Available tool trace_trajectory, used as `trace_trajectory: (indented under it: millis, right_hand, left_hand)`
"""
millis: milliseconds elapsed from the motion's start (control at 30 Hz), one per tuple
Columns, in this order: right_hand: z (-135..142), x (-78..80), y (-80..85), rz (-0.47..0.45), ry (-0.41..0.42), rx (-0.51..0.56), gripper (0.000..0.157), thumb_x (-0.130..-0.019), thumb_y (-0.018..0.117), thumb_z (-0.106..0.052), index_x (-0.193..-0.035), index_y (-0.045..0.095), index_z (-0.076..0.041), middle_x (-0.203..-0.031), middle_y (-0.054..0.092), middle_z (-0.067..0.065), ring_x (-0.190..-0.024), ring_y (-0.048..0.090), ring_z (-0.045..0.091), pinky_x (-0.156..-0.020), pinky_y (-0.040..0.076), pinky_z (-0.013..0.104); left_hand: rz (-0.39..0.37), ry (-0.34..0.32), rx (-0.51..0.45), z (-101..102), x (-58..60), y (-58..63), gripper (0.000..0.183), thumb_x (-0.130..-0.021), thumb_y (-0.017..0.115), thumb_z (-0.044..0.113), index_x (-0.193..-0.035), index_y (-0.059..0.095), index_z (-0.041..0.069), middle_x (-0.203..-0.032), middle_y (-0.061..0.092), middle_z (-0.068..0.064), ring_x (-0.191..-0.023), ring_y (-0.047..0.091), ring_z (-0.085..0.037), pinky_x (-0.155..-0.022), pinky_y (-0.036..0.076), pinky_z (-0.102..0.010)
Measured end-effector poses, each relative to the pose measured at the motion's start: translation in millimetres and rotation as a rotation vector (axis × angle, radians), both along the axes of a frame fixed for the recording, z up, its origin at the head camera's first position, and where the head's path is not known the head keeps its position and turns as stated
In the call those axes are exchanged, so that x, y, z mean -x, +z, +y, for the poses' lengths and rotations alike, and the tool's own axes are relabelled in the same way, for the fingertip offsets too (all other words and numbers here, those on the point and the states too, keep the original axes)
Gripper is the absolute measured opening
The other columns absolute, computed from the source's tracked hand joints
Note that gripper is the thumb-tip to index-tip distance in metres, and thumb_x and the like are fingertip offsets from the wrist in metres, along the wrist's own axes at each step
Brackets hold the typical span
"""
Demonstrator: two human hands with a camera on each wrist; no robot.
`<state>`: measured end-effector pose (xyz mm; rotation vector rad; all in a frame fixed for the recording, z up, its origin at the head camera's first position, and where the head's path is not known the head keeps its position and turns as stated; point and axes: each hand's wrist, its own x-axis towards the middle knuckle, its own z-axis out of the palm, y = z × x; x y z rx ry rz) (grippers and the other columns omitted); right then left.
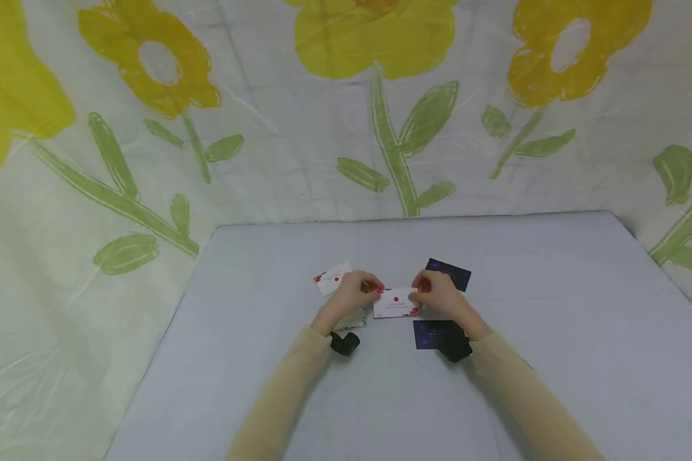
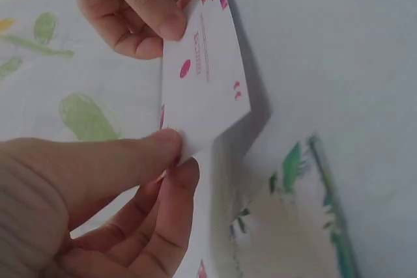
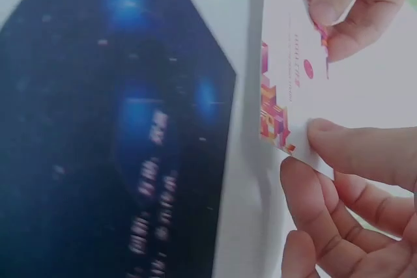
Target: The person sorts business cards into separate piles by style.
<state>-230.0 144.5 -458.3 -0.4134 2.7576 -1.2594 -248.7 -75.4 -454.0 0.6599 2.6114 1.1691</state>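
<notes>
a: what is being held?

b: a white card (image 1: 396,304) with a red dot and red patterned corners. it is held between the left hand (image 1: 354,289) and the right hand (image 1: 439,292), one end in each.

a: how is it gripped?

b: by the left hand, the end is pinched between thumb and fingers, the thumb being laid on the printed face. the opposite end is pinched in the same way by the right hand. the card is tilted, and a shadow is cast beside it on the table (image 1: 392,397). whether its lower edge is touching the table cannot be told.

a: and what is seen around the left hand?

b: just outside it, a second red-and-white card (image 1: 330,279) is partly hidden by the hand. below that hand, near the wrist, a pale card with green leaves (image 1: 355,319) is partly covered from view.

a: around the right hand?

b: just beyond it, a dark card (image 1: 460,275) is set at a slant. on the near side, below the wrist, a dark blue card (image 1: 428,334) is partly hidden by a black wrist device (image 1: 455,347). its pale print is blurred.

a: anything past both hands?

b: a cloth painted with yellow flowers (image 1: 300,153) is hung behind the table.
</notes>
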Motion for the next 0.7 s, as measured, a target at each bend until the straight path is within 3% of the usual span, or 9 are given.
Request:
trace_trajectory:
  millis: [333,700]
  right_hand:
    - [-2.9,4.4,-11.7,0.030,0.009,-0.062,0.015,-0.078,0.071,-0.006,-0.085,0.058,0.000,-0.071,0.051,0.004,-0.065,0.045,0.016,-0.059,0.037,0.028]
    - [-6.8,4.7,-11.1,0.013,0.013,-0.091,0.016,-0.077,0.071,-0.006,-0.083,0.057,0.000,-0.072,0.051,0.005,-0.066,0.046,0.017,-0.059,0.038,0.028]
  left_hand:
    - [0.015,0.055,0.014,7.0,-5.6,-10.0,0.010,-0.084,0.065,0.001,-0.093,0.067,0.001,-0.081,0.059,-0.004,-0.073,0.050,-0.013,-0.065,0.043,-0.023]
    - [0.087,0.080,0.118,11.6,-8.0,-11.0,0.008,-0.082,0.065,0.000,-0.090,0.067,0.001,-0.081,0.058,-0.005,-0.072,0.050,-0.013,-0.065,0.043,-0.023]
